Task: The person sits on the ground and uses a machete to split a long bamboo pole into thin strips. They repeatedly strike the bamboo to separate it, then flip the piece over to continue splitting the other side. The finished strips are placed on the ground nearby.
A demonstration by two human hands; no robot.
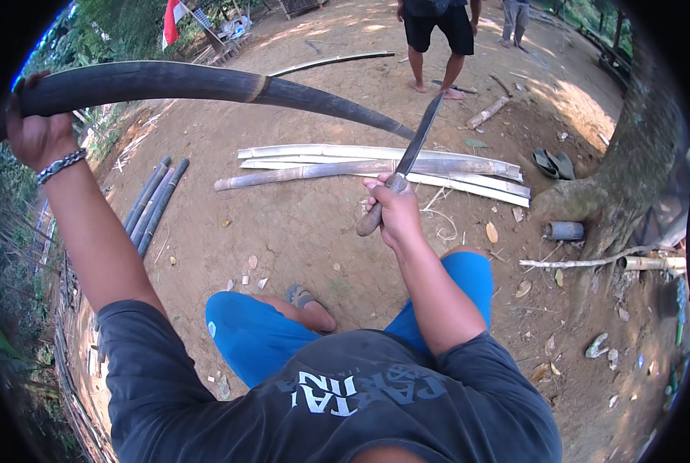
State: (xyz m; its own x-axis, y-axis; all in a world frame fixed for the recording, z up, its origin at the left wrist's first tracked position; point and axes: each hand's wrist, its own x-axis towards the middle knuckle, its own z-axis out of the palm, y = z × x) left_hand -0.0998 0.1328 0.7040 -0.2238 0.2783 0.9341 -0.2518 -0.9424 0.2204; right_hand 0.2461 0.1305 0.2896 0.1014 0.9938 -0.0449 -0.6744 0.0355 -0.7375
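My left hand [42, 133], raised at the far left, is closed around one end of a long dark bamboo piece [156, 81]. The bamboo runs across to the right, and its narrowing far end passes behind the blade of a machete [422, 139]. My right hand [397, 207] grips the machete by its wooden handle, with the blade pointing up and away from me. Whether blade and bamboo touch, I cannot tell. Beyond my right hand, pale split bamboo strips [468, 186] lie on the ground with a brownish bamboo length [299, 174] on them.
Dark bamboo poles [156, 201] lie at the left. A barefoot person [438, 35] stands ahead, near a short log [488, 113]. At the right are a tree trunk [630, 170], a pair of sandals [553, 164], a cut bamboo section [564, 231] and a thin branch [576, 264].
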